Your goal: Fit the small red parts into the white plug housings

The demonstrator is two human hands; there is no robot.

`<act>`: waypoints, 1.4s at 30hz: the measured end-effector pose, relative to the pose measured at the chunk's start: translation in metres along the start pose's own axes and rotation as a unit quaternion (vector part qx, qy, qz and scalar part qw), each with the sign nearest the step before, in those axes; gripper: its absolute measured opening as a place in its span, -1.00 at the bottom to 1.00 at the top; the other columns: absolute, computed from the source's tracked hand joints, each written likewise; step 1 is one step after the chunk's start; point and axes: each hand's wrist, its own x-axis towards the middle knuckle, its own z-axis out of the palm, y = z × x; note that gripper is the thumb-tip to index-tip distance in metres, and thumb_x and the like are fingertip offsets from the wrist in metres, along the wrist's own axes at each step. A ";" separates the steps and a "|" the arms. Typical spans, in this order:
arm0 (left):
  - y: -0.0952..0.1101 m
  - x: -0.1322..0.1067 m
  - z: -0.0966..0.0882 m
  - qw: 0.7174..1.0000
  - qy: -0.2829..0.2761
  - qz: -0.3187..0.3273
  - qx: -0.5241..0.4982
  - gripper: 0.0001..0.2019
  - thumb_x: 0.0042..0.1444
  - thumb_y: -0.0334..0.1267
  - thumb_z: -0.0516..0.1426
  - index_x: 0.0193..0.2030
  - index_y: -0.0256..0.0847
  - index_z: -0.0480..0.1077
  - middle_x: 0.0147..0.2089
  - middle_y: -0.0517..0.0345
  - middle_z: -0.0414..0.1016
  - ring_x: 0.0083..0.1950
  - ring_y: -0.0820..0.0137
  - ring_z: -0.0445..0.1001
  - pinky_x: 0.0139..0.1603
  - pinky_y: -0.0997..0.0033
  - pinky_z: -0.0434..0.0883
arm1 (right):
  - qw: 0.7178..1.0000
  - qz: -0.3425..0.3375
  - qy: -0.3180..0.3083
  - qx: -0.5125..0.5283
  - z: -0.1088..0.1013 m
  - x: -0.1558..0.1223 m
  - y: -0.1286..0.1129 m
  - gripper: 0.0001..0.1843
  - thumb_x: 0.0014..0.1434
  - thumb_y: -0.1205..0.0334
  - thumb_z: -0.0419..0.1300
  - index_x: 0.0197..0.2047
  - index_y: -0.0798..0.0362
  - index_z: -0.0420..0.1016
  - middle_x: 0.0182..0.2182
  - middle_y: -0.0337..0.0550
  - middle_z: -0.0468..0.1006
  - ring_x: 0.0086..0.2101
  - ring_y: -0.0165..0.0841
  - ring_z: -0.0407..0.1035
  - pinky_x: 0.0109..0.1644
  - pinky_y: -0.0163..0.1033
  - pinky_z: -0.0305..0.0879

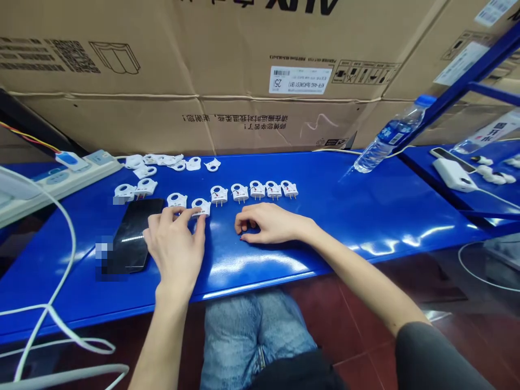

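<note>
Seven white plug pieces (257, 189) are lined up mid-frame on the blue table (365, 216), the second piece (202, 206) is pinched by the left hand (176, 246), the right hand (268, 223) is rested curled and seemingly empty, and neighbours could be knocked askew by a nudge.

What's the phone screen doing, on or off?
Off: the smartphone lies face up beside the left hand, its screen black with only faint reflections.

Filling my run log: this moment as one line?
left hand: touching small white plastic plug part | right hand: resting on glossy blue shelf
</note>
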 end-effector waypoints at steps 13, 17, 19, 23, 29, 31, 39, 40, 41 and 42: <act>-0.002 0.022 -0.002 0.999 -0.036 0.018 0.030 -0.64 0.38 -0.08 0.03 0.01 -0.17 0.62 0.06 -0.13 0.60 0.13 -0.12 0.41 0.14 -0.14 0.28 | 1.000 0.015 0.012 0.007 0.002 0.002 -0.002 -0.83 0.28 0.48 0.21 -0.11 0.07 0.52 -0.17 -0.16 0.56 -0.26 -0.37 0.39 -0.17 -0.28 0.27; 0.000 0.030 0.000 0.997 -0.050 0.024 0.052 -0.62 0.38 -0.10 0.01 0.02 -0.19 0.62 0.09 -0.16 0.60 0.15 -0.16 0.42 0.14 -0.16 0.26 | 1.000 0.020 0.016 0.002 0.004 0.002 0.000 -0.86 0.33 0.45 0.20 -0.12 0.04 0.53 -0.16 -0.15 0.57 -0.24 -0.36 0.41 -0.14 -0.26 0.29; 0.001 0.033 0.001 0.997 -0.054 0.026 0.053 -0.61 0.38 -0.10 0.00 0.04 -0.20 0.61 0.09 -0.18 0.60 0.15 -0.16 0.42 0.15 -0.16 0.26 | 1.000 0.015 0.025 -0.006 0.005 0.003 0.001 -0.87 0.37 0.42 0.18 -0.11 0.04 0.53 -0.16 -0.15 0.56 -0.22 -0.35 0.42 -0.12 -0.25 0.29; 0.002 0.033 0.000 0.997 -0.048 0.026 0.048 -0.59 0.40 -0.09 -0.02 0.06 -0.21 0.59 0.11 -0.19 0.59 0.18 -0.18 0.42 0.16 -0.18 0.26 | 0.999 0.004 0.042 -0.020 0.007 0.003 0.003 -0.86 0.41 0.40 0.16 -0.11 0.04 0.53 -0.14 -0.14 0.55 -0.19 -0.34 0.43 -0.09 -0.25 0.30; -0.005 0.015 -0.003 0.999 0.001 0.003 0.032 -0.56 0.41 -0.14 -0.07 0.20 -0.27 0.48 0.17 -0.24 0.57 0.21 -0.15 0.41 0.19 -0.17 0.31 | 0.999 0.011 0.049 -0.022 0.005 0.005 -0.001 -0.81 0.44 0.41 0.10 -0.08 0.02 0.53 -0.13 -0.14 0.61 -0.15 -0.32 0.46 -0.02 -0.22 0.31; -0.008 0.008 -0.004 1.000 0.001 0.000 0.024 -0.56 0.39 -0.16 -0.08 0.22 -0.26 0.46 0.16 -0.25 0.57 0.22 -0.15 0.42 0.21 -0.20 0.30 | 0.999 0.010 0.046 -0.021 0.005 0.005 -0.002 -0.80 0.44 0.43 0.10 -0.07 0.03 0.53 -0.12 -0.14 0.63 -0.13 -0.32 0.47 -0.02 -0.23 0.31; -0.012 -0.007 -0.008 1.000 0.013 -0.013 -0.002 -0.59 0.39 -0.17 -0.09 0.21 -0.18 0.44 0.11 -0.21 0.57 0.21 -0.20 0.43 0.15 -0.24 0.32 | 0.998 0.007 0.046 -0.032 0.005 0.005 -0.001 -0.82 0.42 0.38 0.15 -0.03 0.05 0.57 -0.10 -0.11 0.63 -0.14 -0.31 0.49 -0.05 -0.23 0.32; -0.012 -0.008 -0.008 1.000 0.014 -0.016 -0.001 -0.59 0.39 -0.15 -0.09 0.20 -0.17 0.44 0.10 -0.20 0.57 0.21 -0.20 0.44 0.15 -0.23 0.32 | 0.998 0.008 0.049 -0.031 0.005 0.005 -0.001 -0.82 0.41 0.38 0.15 -0.02 0.05 0.57 -0.10 -0.10 0.64 -0.14 -0.31 0.49 -0.06 -0.23 0.31; -0.011 -0.010 -0.009 1.000 0.014 -0.017 0.002 -0.59 0.40 -0.15 -0.09 0.21 -0.18 0.44 0.11 -0.21 0.57 0.20 -0.20 0.44 0.14 -0.23 0.32 | 0.998 0.010 0.053 -0.031 0.005 0.005 -0.001 -0.82 0.41 0.38 0.15 -0.01 0.05 0.56 -0.10 -0.10 0.64 -0.15 -0.31 0.48 -0.08 -0.23 0.31; -0.010 -0.012 -0.010 1.000 0.014 -0.019 0.004 -0.59 0.40 -0.14 -0.08 0.21 -0.19 0.44 0.11 -0.22 0.57 0.19 -0.19 0.44 0.13 -0.22 0.32 | 0.998 0.012 0.055 -0.032 0.006 0.005 -0.001 -0.82 0.41 0.38 0.16 -0.01 0.05 0.56 -0.11 -0.10 0.64 -0.16 -0.31 0.48 -0.09 -0.24 0.30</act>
